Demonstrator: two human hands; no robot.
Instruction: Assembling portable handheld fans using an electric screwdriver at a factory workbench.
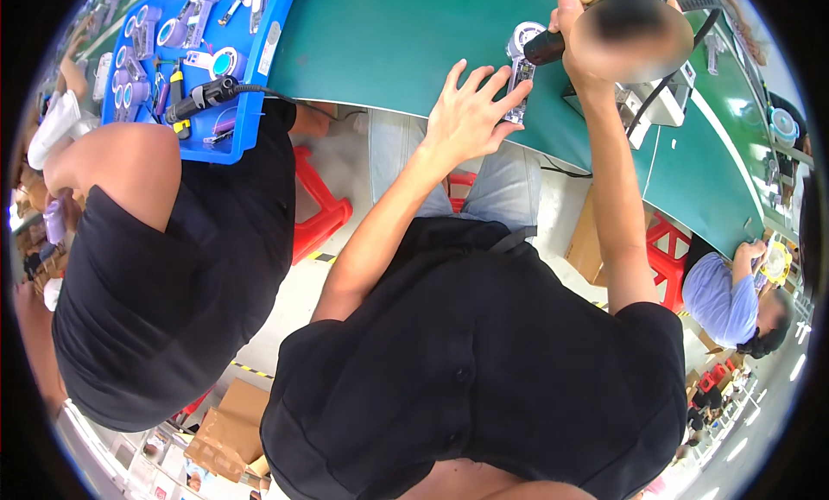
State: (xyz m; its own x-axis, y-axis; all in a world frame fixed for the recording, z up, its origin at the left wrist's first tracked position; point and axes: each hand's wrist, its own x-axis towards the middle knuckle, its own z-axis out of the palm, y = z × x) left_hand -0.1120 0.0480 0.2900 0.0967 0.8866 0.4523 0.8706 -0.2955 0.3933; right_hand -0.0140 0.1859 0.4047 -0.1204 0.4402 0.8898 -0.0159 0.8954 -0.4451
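A small handheld fan body [520, 70], with a pale round head and a narrow handle whose inner parts show, lies on the green tabletop. Over its handle reaches my left hand [473, 107], fingers spread, with the index finger and thumb against the handle. My right hand [587, 55] is closed around a black corded electric screwdriver [544, 48]. The tool's front end points left, just beside the fan's head. Part of this hand and tool is blurred, and the tip cannot be made out.
On the left, a blue tray [250, 111] holds several fan bodies and another black corded tool [203, 98]. A person in black [173, 284] sits close on my left. A white box-shaped device [661, 103] with a black cable stands right of my right forearm. Red stools [319, 211] stand below.
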